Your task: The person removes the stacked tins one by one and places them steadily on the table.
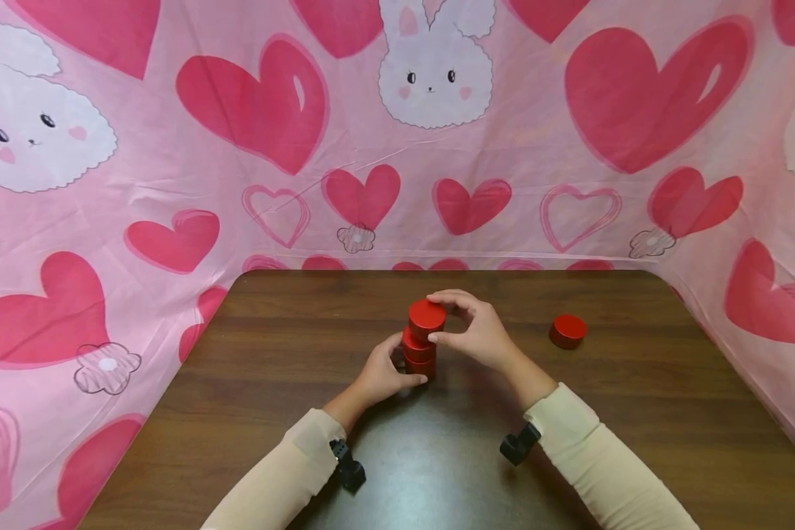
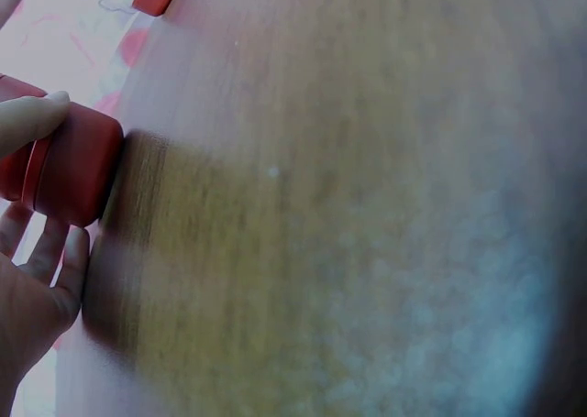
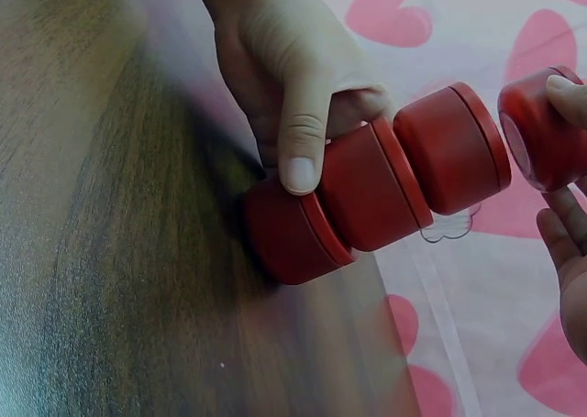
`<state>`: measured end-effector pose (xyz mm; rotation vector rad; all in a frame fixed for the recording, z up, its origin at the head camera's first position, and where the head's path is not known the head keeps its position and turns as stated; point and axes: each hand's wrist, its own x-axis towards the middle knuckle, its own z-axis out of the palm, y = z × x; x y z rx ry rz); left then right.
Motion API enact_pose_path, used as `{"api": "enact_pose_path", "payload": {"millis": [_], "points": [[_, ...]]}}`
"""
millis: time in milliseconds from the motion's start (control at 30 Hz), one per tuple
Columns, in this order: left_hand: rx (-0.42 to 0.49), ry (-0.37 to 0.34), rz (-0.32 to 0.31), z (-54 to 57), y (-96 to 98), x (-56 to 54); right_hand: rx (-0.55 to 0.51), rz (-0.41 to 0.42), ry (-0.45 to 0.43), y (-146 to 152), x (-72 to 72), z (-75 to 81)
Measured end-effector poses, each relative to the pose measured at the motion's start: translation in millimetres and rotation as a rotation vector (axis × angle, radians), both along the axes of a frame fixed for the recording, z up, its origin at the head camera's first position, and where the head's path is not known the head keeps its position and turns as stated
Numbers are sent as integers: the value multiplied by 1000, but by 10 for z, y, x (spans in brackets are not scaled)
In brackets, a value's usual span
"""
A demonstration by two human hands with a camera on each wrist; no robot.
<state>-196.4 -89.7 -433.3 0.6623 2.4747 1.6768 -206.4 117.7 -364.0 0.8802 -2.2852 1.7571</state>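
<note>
- Holding one red tin above a stack of three red tins, we have the right hand at two o'clock of it, pinching the side between thumb and fingers.
- Our left hand grips the lower part of the stack from eight o'clock, its thumb near the join of the two lowest tins.
- A gap shows between the red tin and the stack in the right wrist view, and the two do not look quite in line. Set down off-centre, we judge, the tin could catch an edge and tip.
- We see no finger wrapped round the uppermost stacked tin, so a sideways bump from the right hand would probably dislodge that one first.
- Too hard a squeeze with the left hand might push the bottom tin out of line and make everything above lean; the table looks smooth, so the base could slide too.
- Well apart, at three o'clock from the stack, we have a spare tin; something toppling that way might roll into it.
- We cannot tell how heavy the tins are, so a sudden release seems risky.
</note>
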Motion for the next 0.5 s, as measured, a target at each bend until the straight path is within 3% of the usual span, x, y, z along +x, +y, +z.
{"api": "enact_pose_path", "payload": {"millis": [367, 500], "points": [[4, 6, 2, -8, 2, -1, -34, -24, -5, 73, 19, 10], [-3, -8, 12, -190, -7, -101, -49, -28, -12, 113, 7, -6]]}}
